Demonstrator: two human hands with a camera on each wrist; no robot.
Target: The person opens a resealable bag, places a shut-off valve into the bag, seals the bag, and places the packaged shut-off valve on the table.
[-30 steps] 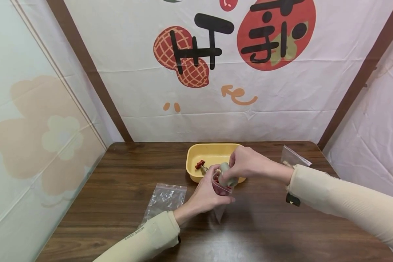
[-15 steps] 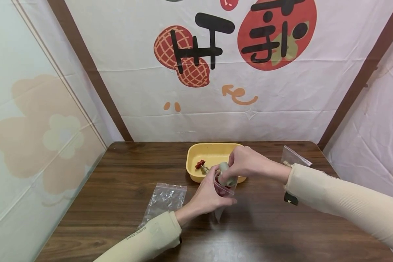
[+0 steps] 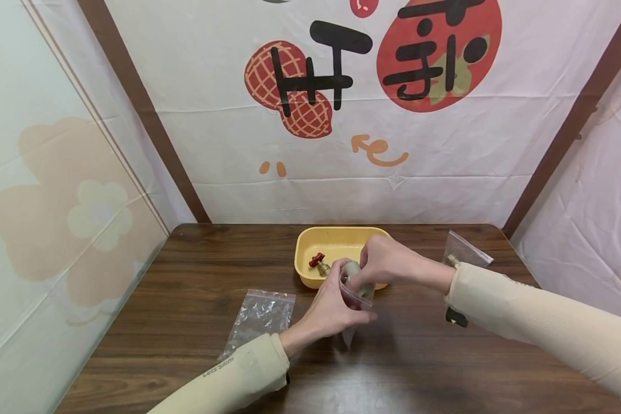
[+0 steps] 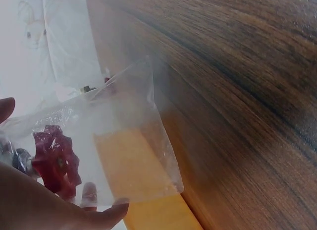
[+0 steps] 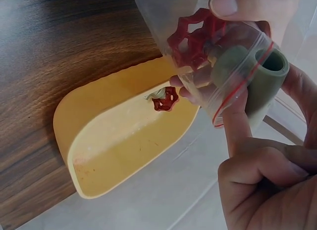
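A grey-green pipe valve (image 3: pixel 352 268) with a red handwheel (image 4: pixel 55 163) is partly inside a clear zip bag (image 5: pixel 161 19), handwheel first. My left hand (image 3: pixel 331 307) holds the bag near its mouth, thumb on one side and fingers on the other. With its fingertips, my right hand (image 3: pixel 388 261) grips the valve's body (image 5: pixel 265 88), whose round open end sticks out past the red zip line. In the left wrist view the lower part of the bag hangs slack below the handwheel. Both hands are over the table, in front of the yellow tub (image 3: pixel 306 276).
Inside the tub lies a brass valve (image 3: pixel 323 268) with a red handwheel (image 5: pixel 167 98). Another clear zip bag (image 3: pixel 261 315) lies flat on the wooden table (image 3: pixel 186 310) at left. A zip bag (image 3: pixel 466 248) with a brass piece sits at the back right, partly behind the right sleeve.
The valve has sunk a little deeper into the bag, my right hand lowering slightly with it. My left hand keeps its hold and has shifted slightly right.
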